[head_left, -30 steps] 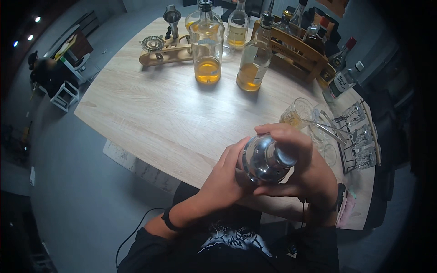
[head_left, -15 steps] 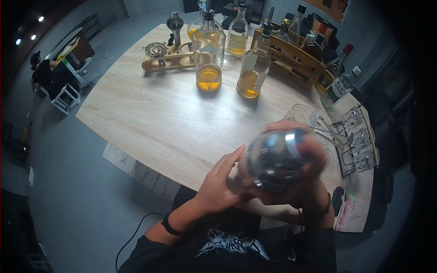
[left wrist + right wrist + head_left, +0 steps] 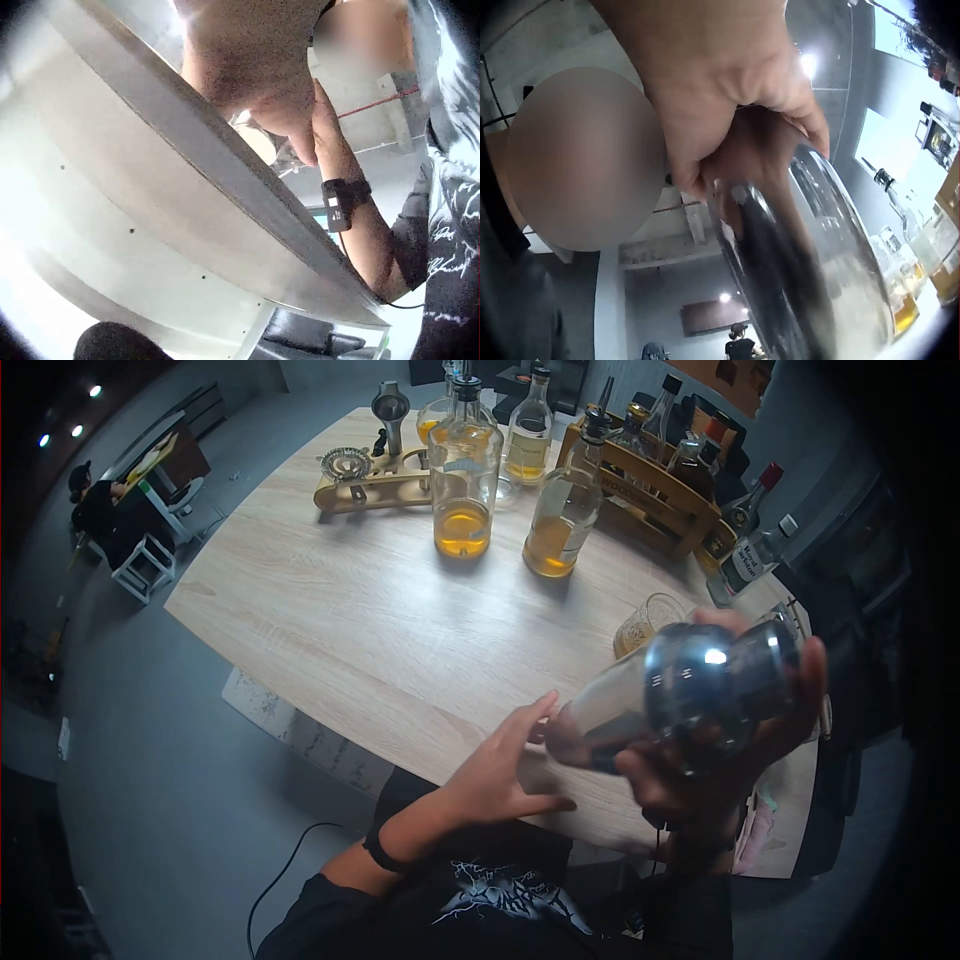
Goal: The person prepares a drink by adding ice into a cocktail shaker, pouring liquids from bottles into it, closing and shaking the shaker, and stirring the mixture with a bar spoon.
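Note:
A shiny metal shaker [image 3: 690, 695] is tilted above the table's near right side, its capped end toward the right. My right hand [image 3: 725, 770] grips it around the cap and shoulder; in the right wrist view the fingers of my right hand [image 3: 735, 90] wrap the top of the metal shaker [image 3: 802, 262]. My left hand [image 3: 490, 775] is beside the shaker's base with fingers spread and thumb apart; whether a fingertip touches the base I cannot tell. A cut glass with amber liquid [image 3: 640, 628] stands just behind the shaker, partly covered by it.
Two pourer bottles with amber liquid [image 3: 463, 530] [image 3: 555, 535] stand mid-table. Behind them are a strainer [image 3: 346, 464] and jigger [image 3: 390, 408] on a wooden stand [image 3: 375, 493], and a wooden bottle crate [image 3: 650, 505]. A labelled bottle [image 3: 742, 568] stands at the right edge.
The shaker has moved right in my right hand and turned more onto its side. My left hand, which was around the shaker's lower part, has come away with its fingers spread.

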`<state>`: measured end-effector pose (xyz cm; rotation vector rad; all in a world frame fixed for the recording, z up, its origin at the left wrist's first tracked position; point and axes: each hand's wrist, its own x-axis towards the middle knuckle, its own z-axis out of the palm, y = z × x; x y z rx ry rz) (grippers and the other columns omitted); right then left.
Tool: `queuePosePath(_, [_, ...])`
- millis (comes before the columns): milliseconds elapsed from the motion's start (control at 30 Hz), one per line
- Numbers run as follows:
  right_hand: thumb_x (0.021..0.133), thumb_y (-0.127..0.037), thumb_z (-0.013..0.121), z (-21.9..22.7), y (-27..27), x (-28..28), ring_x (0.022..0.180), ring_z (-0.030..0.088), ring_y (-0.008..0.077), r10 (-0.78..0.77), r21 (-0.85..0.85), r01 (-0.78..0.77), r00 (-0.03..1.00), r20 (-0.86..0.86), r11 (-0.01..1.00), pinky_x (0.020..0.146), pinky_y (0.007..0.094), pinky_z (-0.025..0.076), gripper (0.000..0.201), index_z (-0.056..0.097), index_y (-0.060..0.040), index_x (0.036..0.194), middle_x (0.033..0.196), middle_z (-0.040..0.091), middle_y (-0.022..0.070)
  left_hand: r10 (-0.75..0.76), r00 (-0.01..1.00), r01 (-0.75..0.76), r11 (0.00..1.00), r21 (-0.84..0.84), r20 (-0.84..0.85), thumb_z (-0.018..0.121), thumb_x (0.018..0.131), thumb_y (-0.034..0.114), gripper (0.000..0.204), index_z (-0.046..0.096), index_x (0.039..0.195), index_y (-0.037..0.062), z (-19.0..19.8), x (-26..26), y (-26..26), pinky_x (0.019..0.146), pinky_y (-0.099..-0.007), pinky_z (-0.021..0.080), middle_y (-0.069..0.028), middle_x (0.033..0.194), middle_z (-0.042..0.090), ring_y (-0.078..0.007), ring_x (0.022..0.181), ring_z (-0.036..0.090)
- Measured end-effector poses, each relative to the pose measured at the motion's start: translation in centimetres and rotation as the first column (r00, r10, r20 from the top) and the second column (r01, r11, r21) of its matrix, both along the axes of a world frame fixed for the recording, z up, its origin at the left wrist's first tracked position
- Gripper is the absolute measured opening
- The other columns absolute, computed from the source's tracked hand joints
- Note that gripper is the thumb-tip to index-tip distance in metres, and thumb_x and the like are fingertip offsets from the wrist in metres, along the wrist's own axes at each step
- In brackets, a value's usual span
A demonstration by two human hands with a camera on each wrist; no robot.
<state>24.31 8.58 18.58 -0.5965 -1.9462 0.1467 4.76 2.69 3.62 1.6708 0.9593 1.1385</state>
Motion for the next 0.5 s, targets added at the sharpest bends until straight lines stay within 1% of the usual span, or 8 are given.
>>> queuePosePath(67, [0.065,-0.041,0.093,0.1,-0.4,-0.5,0.111,0.065,0.0323,0.009,0.012,-0.009,0.999,0.032,1.0,0.092,0.0421,0.056,0.129,0.008,-0.0207,0.16,0.129,0.055,0.0275,0.06,0.996,-0.065,0.996,0.068,0.071,0.094,0.071,0.033,0.119,0.02,0.161,0.0053,0.3,1.3,-0.2,0.109,-0.0427,0.048,-0.0227,0.147,0.046,-0.0347,0.128,0.056])
queuePosePath(133, [0.061,-0.022,0.099,0.2,-1.4,-1.0,0.109,0.065,0.0341,0.193,-0.118,-0.192,0.981,-0.006,0.974,0.087,0.0453,0.059,0.13,0.01,-0.0282,0.156,0.135,0.047,0.0335,0.113,0.989,-0.124,0.986,0.116,0.09,0.093,0.071,0.03,0.113,0.027,0.158,0.0047,0.5,1.9,-0.2,0.104,-0.0431,0.052,-0.0227,0.143,0.047,-0.0349,0.127,0.057])
queuePosePath(200, [0.059,-0.016,0.1,0.1,-1.8,-1.6,0.11,0.065,0.0364,0.242,-0.161,-0.247,0.969,-0.055,0.955,0.086,0.0479,0.06,0.125,0.015,-0.031,0.15,0.134,0.047,0.0314,0.167,0.985,-0.174,0.951,0.255,0.049,0.091,0.071,0.03,0.098,0.04,0.151,0.0055,-0.3,2.3,0.0,0.096,-0.0429,0.057,-0.0205,0.14,0.047,-0.0347,0.124,0.06])
queuePosePath(233, [0.059,-0.016,0.099,0.2,-2.0,-1.8,0.11,0.065,0.0367,0.24,-0.151,-0.243,0.97,-0.038,0.958,0.085,0.0468,0.06,0.121,0.017,-0.03,0.147,0.133,0.048,0.0302,0.128,0.99,-0.107,0.955,0.275,-0.062,0.089,0.072,0.03,0.083,0.051,0.143,0.0065,-0.2,2.0,0.2,0.089,-0.0422,0.06,-0.0184,0.137,0.049,-0.0344,0.117,0.064])
queuePosePath(333, [0.06,-0.015,0.099,0.5,-2.4,-2.1,0.11,0.064,0.0385,0.256,-0.146,-0.262,0.965,-0.059,0.954,0.085,0.0453,0.061,0.114,0.021,-0.0281,0.141,0.129,0.048,0.0271,0.18,0.979,-0.129,0.907,0.402,-0.093,0.088,0.074,0.032,0.077,0.054,0.138,0.0085,1.8,1.8,-0.8,0.09,-0.0411,0.06,-0.0171,0.138,0.048,-0.0341,0.112,0.067])
queuePosePath(367, [0.06,-0.015,0.099,0.5,-2.7,-2.0,0.11,0.064,0.0389,0.25,-0.177,-0.259,0.966,-0.069,0.95,0.085,0.0458,0.061,0.113,0.02,-0.0281,0.141,0.129,0.048,0.0269,0.131,0.991,-0.118,0.959,0.256,-0.035,0.09,0.073,0.031,0.081,0.051,0.139,0.0062,2.6,1.7,-1.0,0.092,-0.0401,0.059,-0.0181,0.134,0.056,-0.0331,0.109,0.07])
queuePosePath(400, [0.061,-0.015,0.099,0.5,-2.9,-1.9,0.11,0.064,0.0393,0.245,-0.207,-0.256,0.966,-0.079,0.944,0.085,0.0463,0.061,0.113,0.02,-0.0281,0.141,0.128,0.048,0.0267,0.13,0.991,-0.116,0.959,0.259,-0.035,0.09,0.073,0.031,0.081,0.051,0.139,0.0062,2.6,1.5,-1.0,0.092,-0.0401,0.059,-0.0181,0.134,0.056,-0.0331,0.109,0.07])
queuePosePath(500, [0.06,-0.018,0.099,0.8,-3.2,-1.8,0.11,0.064,0.035,0.284,-0.251,-0.29,0.957,-0.06,0.924,0.086,0.0436,0.06,0.107,0.028,-0.0231,0.14,0.128,0.049,0.023,-0.077,0.992,0.072,0.996,0.051,0.097,0.093,0.069,0.031,0.092,0.044,0.142,0.0005,1.7,0.9,-0.7,0.095,-0.0381,0.056,-0.0198,0.117,0.071,-0.0314,0.108,0.072])
